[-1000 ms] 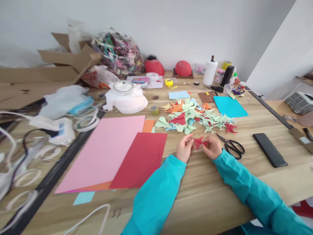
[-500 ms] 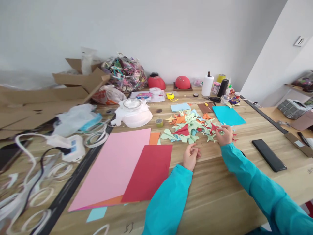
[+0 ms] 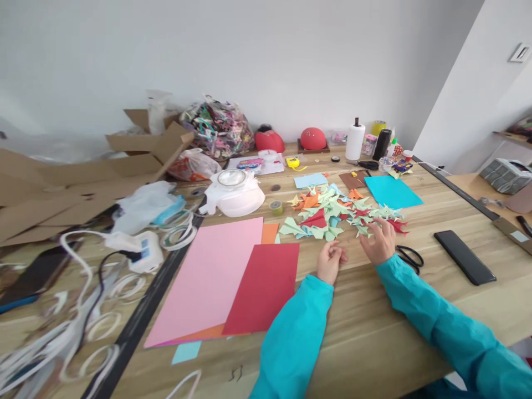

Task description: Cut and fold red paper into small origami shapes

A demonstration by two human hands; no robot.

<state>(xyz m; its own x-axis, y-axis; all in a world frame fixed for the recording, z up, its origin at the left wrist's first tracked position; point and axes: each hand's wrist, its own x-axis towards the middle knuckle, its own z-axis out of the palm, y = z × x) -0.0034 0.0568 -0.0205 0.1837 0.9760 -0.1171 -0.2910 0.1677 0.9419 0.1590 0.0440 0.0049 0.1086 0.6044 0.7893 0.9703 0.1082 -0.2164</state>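
A heap of folded paper shapes [image 3: 328, 208] in pale green, orange, red and blue lies on the wooden table. Just in front of it rests my left hand [image 3: 330, 260], its fingers loosely curled together with nothing visible in them. At the heap's right front edge, my right hand [image 3: 379, 242] has thumb and fingers apart and holds nothing that I can see. A red folded paper piece [image 3: 398, 225] lies just beyond that hand. Black-handled scissors [image 3: 410, 257] are to its right, their blades hidden by the hand and sleeve.
Left of my hands are a red sheet [image 3: 264, 288] and larger pink sheet [image 3: 208, 277]. A turquoise sheet [image 3: 393, 191] lies behind the heap. A phone [image 3: 464, 257] is at right; tape [image 3: 276, 208], a white power strip [image 3: 147, 252] with cables and a cardboard box [image 3: 108, 174] are at left.
My right hand has drawn back from the red paper at the heap's edge and its fingers have spread. The scissors now show more. My left hand stays put; the view has shifted slightly.
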